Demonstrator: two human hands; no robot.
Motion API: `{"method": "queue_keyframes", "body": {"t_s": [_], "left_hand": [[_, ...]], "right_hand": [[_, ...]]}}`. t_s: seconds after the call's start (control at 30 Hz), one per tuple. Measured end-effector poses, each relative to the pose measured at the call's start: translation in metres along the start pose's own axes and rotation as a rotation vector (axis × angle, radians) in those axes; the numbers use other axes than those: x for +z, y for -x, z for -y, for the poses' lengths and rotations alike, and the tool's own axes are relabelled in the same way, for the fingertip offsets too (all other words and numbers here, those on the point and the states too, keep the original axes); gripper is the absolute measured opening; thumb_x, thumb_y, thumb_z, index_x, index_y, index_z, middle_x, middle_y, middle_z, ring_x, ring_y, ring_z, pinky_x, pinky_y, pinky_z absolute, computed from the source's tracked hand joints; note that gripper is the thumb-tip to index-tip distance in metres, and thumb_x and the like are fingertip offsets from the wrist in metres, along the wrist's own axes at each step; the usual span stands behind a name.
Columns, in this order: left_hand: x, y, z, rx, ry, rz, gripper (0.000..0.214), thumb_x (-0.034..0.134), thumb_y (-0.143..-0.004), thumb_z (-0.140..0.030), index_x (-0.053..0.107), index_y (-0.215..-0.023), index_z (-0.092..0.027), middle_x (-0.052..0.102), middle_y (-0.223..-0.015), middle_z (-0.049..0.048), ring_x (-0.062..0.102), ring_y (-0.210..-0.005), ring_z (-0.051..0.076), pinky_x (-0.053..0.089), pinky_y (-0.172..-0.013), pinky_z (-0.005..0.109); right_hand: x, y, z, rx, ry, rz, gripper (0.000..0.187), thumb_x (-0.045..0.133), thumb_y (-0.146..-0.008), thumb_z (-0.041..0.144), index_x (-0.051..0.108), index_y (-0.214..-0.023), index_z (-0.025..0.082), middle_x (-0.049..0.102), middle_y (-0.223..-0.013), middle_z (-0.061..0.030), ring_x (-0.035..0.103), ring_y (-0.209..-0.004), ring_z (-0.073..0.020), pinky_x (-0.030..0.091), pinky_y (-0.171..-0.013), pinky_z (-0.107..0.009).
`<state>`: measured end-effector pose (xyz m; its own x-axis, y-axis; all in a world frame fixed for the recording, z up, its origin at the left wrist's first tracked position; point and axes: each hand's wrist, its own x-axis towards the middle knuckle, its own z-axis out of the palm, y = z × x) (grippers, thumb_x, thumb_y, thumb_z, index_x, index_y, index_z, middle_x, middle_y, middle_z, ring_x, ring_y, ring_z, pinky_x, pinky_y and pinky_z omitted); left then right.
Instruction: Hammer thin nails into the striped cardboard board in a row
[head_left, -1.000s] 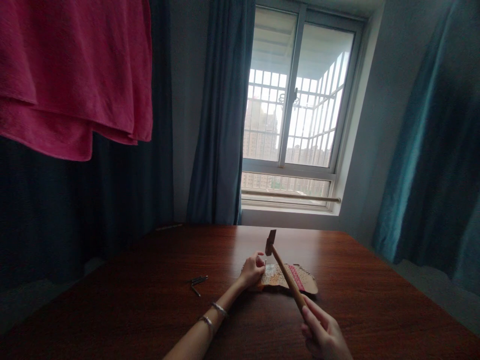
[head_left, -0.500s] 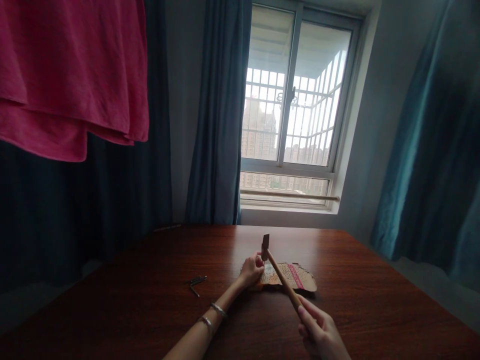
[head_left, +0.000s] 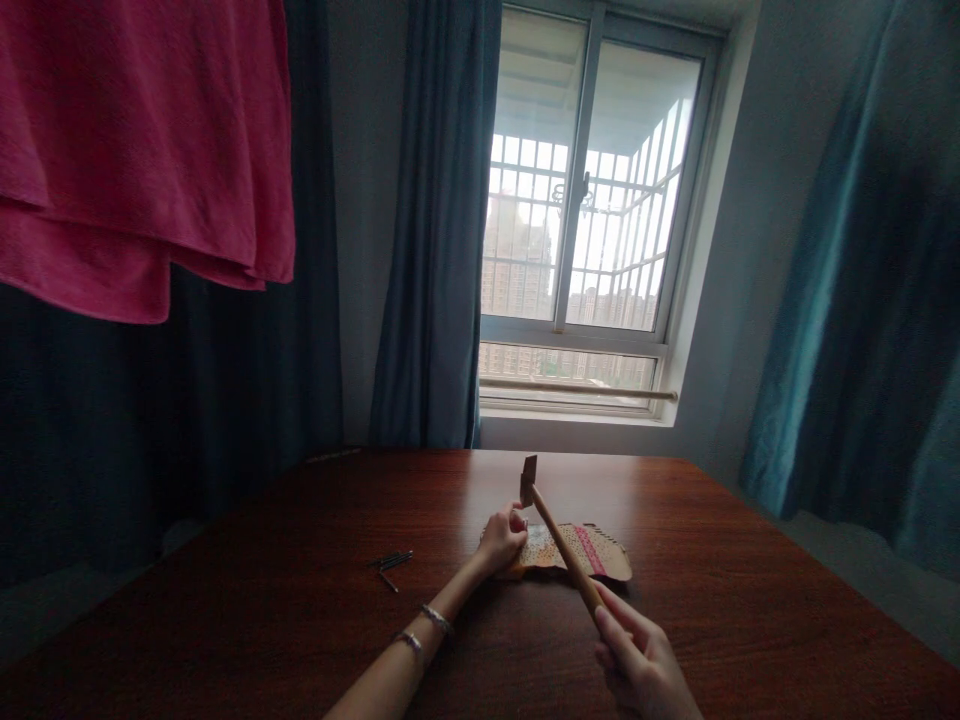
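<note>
Head view: the hammer (head_left: 566, 548) is held aslant near the middle of the table (head_left: 300, 620), handle toward the near right, head up at the far end, just above the left hand (head_left: 501, 540). Its handle looks like pale, smooth wood, straight and stiff; its small, blocky, dark head seems to be metal, so the weight probably lies at the far end. The bare wood may be a little slippery; the best hold is likely low on the handle, where the right hand (head_left: 641, 655) has its fingers clamped round it.

Under the handle lies the card (head_left: 544, 552), tan, speckled and ragged-edged, with a red band at its right part. It looks light, fairly stiff and easily torn, best held flat by its edge. At its left end, the left thumb and forefinger are close together; whether they pinch something I cannot tell.

Farther left lie thin metal pieces (head_left: 397, 557), dark, slim and hard. The tabletop is glossy, reddish, grained wood. Beyond are a blue curtain (head_left: 439, 250), a barred window (head_left: 585, 180) and, far left, a soft pink towel (head_left: 150, 150).
</note>
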<state>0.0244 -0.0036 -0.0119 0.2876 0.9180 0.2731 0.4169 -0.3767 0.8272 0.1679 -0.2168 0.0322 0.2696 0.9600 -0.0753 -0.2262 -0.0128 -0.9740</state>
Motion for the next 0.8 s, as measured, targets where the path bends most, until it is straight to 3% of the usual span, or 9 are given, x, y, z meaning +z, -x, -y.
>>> {"method": "queue_keyframes", "body": {"t_s": [0.2, 0.33, 0.6, 0.8], "left_hand": [[0.008, -0.008, 0.019, 0.053, -0.008, -0.005, 0.038, 0.057, -0.062, -0.013, 0.054, -0.099, -0.015, 0.060, -0.067, -0.0022, 0.055, -0.063, 0.012, 0.038, -0.059, 0.020], [0.008, -0.008, 0.020, 0.058, 0.027, -0.020, 0.040, 0.057, -0.062, -0.012, 0.053, -0.102, -0.015, 0.061, -0.068, -0.0015, 0.056, -0.065, 0.013, 0.040, -0.062, 0.022], [0.004, -0.010, 0.022, 0.076, 0.208, 0.054, 0.054, 0.052, -0.060, -0.005, 0.047, -0.113, -0.013, 0.061, -0.072, -0.0004, 0.058, -0.071, 0.013, 0.044, -0.069, 0.023], [0.002, -0.013, 0.023, 0.050, 0.132, -0.024, 0.032, 0.049, -0.065, -0.011, 0.060, -0.096, -0.013, 0.063, -0.081, 0.0044, 0.058, -0.073, 0.014, 0.045, -0.067, 0.024]], "right_hand": [[-0.001, -0.001, 0.001, 0.007, 0.019, 0.006, 0.083, 0.068, -0.053, 0.060, 0.054, -0.116, 0.007, 0.036, -0.041, 0.0094, 0.024, -0.032, -0.0001, 0.011, -0.033, -0.013], [-0.002, 0.001, 0.009, 0.026, 0.003, 0.030, 0.085, 0.065, -0.056, 0.061, 0.048, -0.122, 0.011, 0.041, -0.042, 0.0084, 0.018, -0.030, 0.0008, 0.007, -0.032, -0.013], [-0.006, 0.003, 0.009, 0.046, 0.001, -0.011, 0.087, 0.065, -0.056, 0.061, 0.044, -0.124, 0.011, 0.043, -0.044, 0.0082, 0.020, -0.030, 0.0008, 0.007, -0.030, -0.012], [-0.011, 0.006, 0.014, 0.033, -0.012, -0.050, 0.084, 0.067, -0.054, 0.060, 0.049, -0.121, 0.011, 0.043, -0.043, 0.0078, 0.022, -0.028, 0.0003, 0.008, -0.029, -0.013]]}}
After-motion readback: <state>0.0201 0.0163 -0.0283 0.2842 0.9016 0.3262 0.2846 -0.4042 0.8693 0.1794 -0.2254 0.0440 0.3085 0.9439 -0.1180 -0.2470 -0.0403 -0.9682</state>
